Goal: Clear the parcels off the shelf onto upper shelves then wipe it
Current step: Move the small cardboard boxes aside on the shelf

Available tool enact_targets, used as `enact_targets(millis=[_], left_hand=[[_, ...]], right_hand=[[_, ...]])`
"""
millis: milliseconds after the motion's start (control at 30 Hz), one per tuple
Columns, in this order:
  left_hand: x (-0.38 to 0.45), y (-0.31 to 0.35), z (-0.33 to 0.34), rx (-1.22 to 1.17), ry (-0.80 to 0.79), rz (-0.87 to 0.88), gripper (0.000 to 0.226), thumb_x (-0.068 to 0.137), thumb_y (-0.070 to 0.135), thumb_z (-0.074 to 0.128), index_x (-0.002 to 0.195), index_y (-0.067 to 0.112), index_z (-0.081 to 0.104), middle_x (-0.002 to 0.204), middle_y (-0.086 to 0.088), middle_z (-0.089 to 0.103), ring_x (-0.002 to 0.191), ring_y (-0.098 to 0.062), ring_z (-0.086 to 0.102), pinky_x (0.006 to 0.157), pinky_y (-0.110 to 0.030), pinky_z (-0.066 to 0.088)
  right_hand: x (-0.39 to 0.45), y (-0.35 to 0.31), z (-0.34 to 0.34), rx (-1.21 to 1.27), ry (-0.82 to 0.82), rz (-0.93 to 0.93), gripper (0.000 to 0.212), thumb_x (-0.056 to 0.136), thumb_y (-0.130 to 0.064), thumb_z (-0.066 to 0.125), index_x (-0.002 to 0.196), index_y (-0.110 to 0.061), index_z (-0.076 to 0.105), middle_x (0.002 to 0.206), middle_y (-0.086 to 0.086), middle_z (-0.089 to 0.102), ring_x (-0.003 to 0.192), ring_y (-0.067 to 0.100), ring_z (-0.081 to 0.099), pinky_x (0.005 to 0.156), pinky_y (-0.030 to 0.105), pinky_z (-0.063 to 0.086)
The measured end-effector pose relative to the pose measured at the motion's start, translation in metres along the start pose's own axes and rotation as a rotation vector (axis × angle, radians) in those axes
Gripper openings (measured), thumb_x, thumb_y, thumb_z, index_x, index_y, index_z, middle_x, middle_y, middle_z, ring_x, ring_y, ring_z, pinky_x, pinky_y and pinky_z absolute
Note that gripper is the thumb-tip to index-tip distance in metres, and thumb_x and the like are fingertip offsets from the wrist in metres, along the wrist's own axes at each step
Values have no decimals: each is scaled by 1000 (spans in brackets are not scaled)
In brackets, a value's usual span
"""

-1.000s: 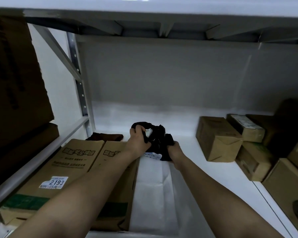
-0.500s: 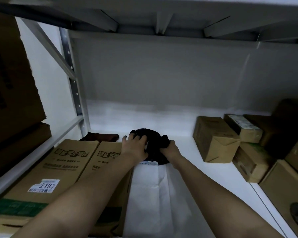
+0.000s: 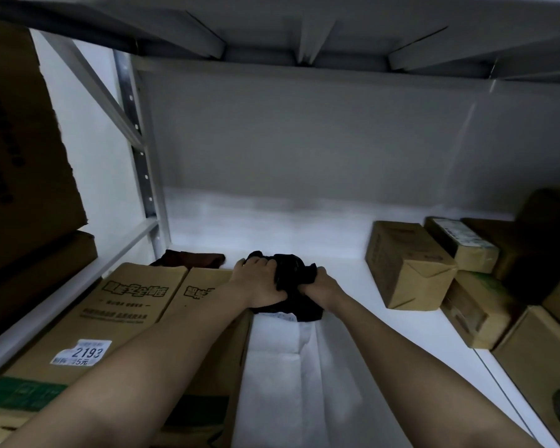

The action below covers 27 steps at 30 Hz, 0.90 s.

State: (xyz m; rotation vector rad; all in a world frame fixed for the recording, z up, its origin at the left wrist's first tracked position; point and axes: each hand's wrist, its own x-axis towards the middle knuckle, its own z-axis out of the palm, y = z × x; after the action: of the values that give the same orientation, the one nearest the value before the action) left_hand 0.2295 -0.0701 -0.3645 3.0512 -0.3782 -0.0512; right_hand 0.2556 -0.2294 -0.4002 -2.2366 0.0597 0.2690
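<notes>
Shelf: white metal shelf board point(image 3: 353, 286), lit at the back, with a grey back wall behind it and the ribbed underside of the upper shelf overhead.
Left side: two flat brown cardboard cartons with dark printed lettering point(image 3: 136, 318) lie side by side, the nearer one carrying a white price sticker reading 2193 point(image 3: 81, 352); a small dark brown folded item point(image 3: 188, 258) sits just behind them.
Right side: a cluster of small brown cardboard parcels point(image 3: 408, 270) stands stacked and leaning against each other, well apart from the hands.
Middle: a flat white paper-like sheet point(image 3: 288, 367) lies on the shelf between the forearms.
Cloth: crumpled black cloth point(image 3: 293, 279) sits on the shelf at the far end of the sheet, just beside the cartons' back corner.
Left hand point(image 3: 259, 281): palm down, fingers curled over the cloth's left part, gripping it.
Right hand point(image 3: 320, 287): knuckles up, fingers clamped on the cloth's right part.
Arms: both bare forearms stretch forward, converging at the cloth.
</notes>
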Motion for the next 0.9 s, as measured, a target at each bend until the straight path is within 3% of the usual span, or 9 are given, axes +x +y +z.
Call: enact_targets(millis=[167,300,433,567,667,767,833,900], left_hand=[[0,0,-2,88,-64,0,64,86,50,44,141,18,33,144,-6,38,138,-28,25,114,-50,11],[1,2,-4,205,-131,41,54,89,51,41,135,22,43,140,-3,42,138,-28,24,115,-55,6],[2,5,6,318,-241,49,59,91,55,34,141,25,40,145,-2,38,140,-29,19,114,-57,-1],[6,7,10,294,-260,58,62,92,57,30,144,26,38,149,1,37,142,-27,17,114,-57,-5],[5,5,7,176,-236,60,56,93,51,26,135,24,50,143,0,45,140,-23,21,115,-54,-4],[6,-4,5,57,-223,50,55,96,44,20,108,19,67,130,0,55,137,-16,27,115,-50,-6],[8,-9,4,-9,-220,56,58,97,42,17,84,21,70,121,1,60,134,-12,29,116,-48,-9],[8,-9,3,-21,-158,67,56,98,39,17,77,23,67,114,0,63,129,-12,35,116,-46,-6]], right_hand=[[-2,-3,1,-70,14,0,62,64,-41,55,116,-6,48,102,7,61,93,23,61,73,30,47],[-2,-2,-1,-153,6,-19,56,60,-45,50,105,-13,48,97,5,60,94,25,62,82,37,51],[-11,-3,-5,-196,52,-12,43,86,-50,46,113,-17,47,107,3,61,101,24,59,84,34,46],[-10,-5,-6,-175,186,-29,43,96,-51,29,94,-17,55,103,4,63,95,23,60,82,36,46],[-11,-2,-3,-129,257,-115,24,96,-30,38,115,-16,46,121,8,53,99,28,59,83,40,48],[-13,2,0,-174,206,-201,48,95,-12,40,142,-19,31,140,10,35,110,31,55,91,41,48],[-15,2,3,-245,177,-245,56,94,-6,38,148,-21,28,150,10,25,124,29,48,102,40,42],[-15,3,5,-295,112,-301,59,95,-8,36,150,-22,24,155,8,20,136,26,35,112,39,32]])
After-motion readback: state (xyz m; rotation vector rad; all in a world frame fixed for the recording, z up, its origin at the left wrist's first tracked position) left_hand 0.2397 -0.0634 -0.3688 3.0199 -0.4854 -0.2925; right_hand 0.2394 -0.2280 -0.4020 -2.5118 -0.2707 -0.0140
